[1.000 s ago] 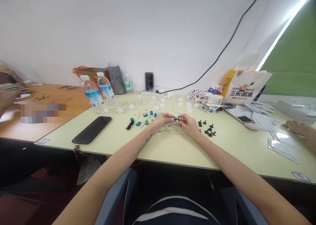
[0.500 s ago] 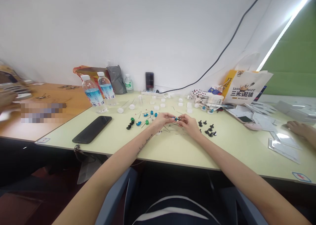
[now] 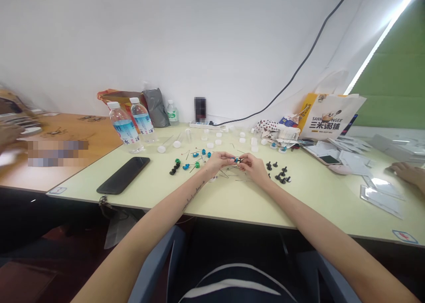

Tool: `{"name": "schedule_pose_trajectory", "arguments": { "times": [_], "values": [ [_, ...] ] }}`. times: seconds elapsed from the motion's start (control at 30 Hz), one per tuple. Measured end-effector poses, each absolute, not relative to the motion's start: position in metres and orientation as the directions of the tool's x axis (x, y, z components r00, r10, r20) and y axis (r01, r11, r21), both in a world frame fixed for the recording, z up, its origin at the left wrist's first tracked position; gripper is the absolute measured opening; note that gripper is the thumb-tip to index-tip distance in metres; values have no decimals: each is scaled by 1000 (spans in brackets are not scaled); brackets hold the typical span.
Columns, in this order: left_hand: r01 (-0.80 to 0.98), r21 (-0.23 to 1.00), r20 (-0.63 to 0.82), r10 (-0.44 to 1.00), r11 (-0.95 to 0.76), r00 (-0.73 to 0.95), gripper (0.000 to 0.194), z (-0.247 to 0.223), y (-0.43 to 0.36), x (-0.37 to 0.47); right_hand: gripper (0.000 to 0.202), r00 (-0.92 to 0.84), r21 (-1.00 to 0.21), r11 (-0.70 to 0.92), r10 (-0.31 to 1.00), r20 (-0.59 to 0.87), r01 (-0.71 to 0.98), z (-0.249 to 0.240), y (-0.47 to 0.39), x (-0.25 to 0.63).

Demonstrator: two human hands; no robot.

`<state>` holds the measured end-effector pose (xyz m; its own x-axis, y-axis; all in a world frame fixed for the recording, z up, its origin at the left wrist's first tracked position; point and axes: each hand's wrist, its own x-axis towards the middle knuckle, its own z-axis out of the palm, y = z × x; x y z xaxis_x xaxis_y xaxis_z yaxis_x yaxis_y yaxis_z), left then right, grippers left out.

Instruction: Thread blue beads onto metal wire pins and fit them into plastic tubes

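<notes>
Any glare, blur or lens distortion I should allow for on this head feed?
Head view: bright glare on the clear sheets at right; wide-lens bending along the table edge; the hand at far left smeared; the small blue part between the fingertips too small to read clearly.

A: Small blue-and-black piece [image 3: 237, 160]: partly behind the fingertips of the left hand [image 3: 216, 162] and right hand [image 3: 254, 166]. Joint between its parts too small to read.

B: Other people's?

A: Far-left hand [image 3: 9, 134] blurred, cut by the frame. Far-right hand [image 3: 405, 172] also cropped.

B: Pixelated patches?

A: Two. Dark upright object [image 3: 200, 109] by the wall, face unreadable; item on the orange table [image 3: 96, 137], unidentifiable.

B: Black cable [image 3: 292, 79]?

A: Upper end out of frame.
</notes>
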<state>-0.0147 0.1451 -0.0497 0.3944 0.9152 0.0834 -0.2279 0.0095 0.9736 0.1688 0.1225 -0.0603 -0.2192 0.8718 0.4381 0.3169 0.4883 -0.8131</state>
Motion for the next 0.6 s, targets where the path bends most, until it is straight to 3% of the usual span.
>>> {"name": "schedule_pose_trajectory", "arguments": {
  "times": [0.6],
  "values": [
    [-237, 971, 85, 916, 12, 393, 31, -51, 145, -15, 21, -223, -822, 481, 875, 429, 305, -61, 123, 169]
  ]
}}
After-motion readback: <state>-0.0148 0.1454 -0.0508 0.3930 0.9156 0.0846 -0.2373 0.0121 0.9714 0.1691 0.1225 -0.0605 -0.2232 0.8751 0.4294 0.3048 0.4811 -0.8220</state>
